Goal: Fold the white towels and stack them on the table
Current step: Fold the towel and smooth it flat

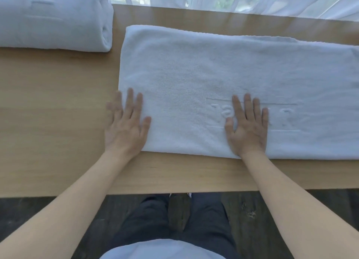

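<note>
A long folded white towel lies flat on the wooden table, running off the right edge of view, with raised lettering near its front edge. The left hand lies flat and spread, palm down, at the towel's near-left corner, partly on cloth and partly on wood, gripping nothing; the right hand is likewise flat and open, pressed on the lettering and holding nothing. A folded stack of white towels sits apart at the far left.
</note>
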Motion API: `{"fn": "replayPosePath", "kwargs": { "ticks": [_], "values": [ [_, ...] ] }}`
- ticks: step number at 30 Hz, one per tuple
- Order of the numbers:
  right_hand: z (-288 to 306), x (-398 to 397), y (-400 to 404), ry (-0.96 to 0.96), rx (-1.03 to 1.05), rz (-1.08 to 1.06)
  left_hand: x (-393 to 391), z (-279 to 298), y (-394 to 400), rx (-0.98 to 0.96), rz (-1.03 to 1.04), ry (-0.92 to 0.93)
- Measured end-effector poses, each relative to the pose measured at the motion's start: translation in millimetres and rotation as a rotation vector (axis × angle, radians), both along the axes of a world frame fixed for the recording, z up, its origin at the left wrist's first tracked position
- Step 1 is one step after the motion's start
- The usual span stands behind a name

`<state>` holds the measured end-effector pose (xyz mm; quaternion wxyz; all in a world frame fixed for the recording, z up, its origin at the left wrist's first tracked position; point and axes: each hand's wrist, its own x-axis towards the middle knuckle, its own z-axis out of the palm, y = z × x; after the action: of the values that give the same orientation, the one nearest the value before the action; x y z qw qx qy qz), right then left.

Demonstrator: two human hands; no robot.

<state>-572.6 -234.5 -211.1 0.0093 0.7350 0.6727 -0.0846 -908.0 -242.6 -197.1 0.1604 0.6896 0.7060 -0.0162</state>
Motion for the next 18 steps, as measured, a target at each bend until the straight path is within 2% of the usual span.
{"fn": "replayPosePath", "kwargs": {
  "ticks": [5,9,11,16,18],
  "values": [
    [-4.8,1.8,0.2,0.046,0.059,0.031,105.3,1.5,-9.3,0.017,-0.349,-0.06],
    [-6.8,3.5,-2.1,0.046,0.086,0.04,105.6,-6.0,7.1,0.063,-0.446,-0.037],
    [-5.5,3.7,-2.2,0.049,0.075,0.044,81.9,-7.6,23.9,0.086,-0.398,-0.036],
    [-4.3,4.8,-3.3,0.046,0.068,0.05,37.2,-5.0,83.3,0.054,-0.089,0.01],
    [-4.5,4.5,-2.5,0.045,0.076,0.05,53.8,-0.7,98.9,0.071,-0.133,-0.011]
  ]
}}
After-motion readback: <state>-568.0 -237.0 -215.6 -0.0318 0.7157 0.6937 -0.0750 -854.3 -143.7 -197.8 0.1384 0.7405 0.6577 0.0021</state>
